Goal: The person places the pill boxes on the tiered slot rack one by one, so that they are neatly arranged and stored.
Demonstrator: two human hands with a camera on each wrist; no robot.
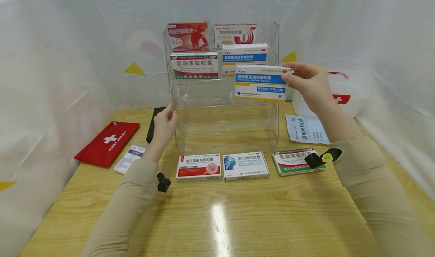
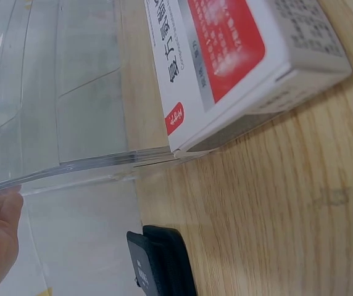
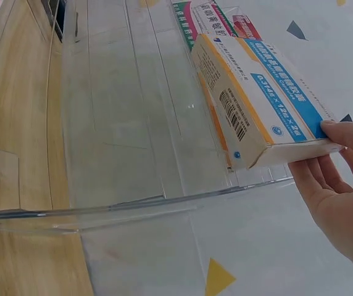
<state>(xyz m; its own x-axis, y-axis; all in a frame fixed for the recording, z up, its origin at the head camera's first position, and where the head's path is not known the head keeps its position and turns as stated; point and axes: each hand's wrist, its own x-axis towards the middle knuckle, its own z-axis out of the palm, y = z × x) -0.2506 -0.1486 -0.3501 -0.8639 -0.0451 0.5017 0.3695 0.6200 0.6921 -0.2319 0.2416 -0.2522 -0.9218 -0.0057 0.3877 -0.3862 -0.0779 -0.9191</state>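
While the left hand [image 1: 164,124] grips shelving [image 1: 225,140], the raised right [image 1: 312,86] pinches a carton [image 1: 259,84].

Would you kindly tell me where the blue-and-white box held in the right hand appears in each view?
Head: right of centre, the blue-and-white box is pinched at its right end by the right hand.
Left wrist: not visible in this picture.
Right wrist: upper right of centre, slanting, with the hand at its lower right end.
Shared landmark: the clear rack, which shows in all three views.
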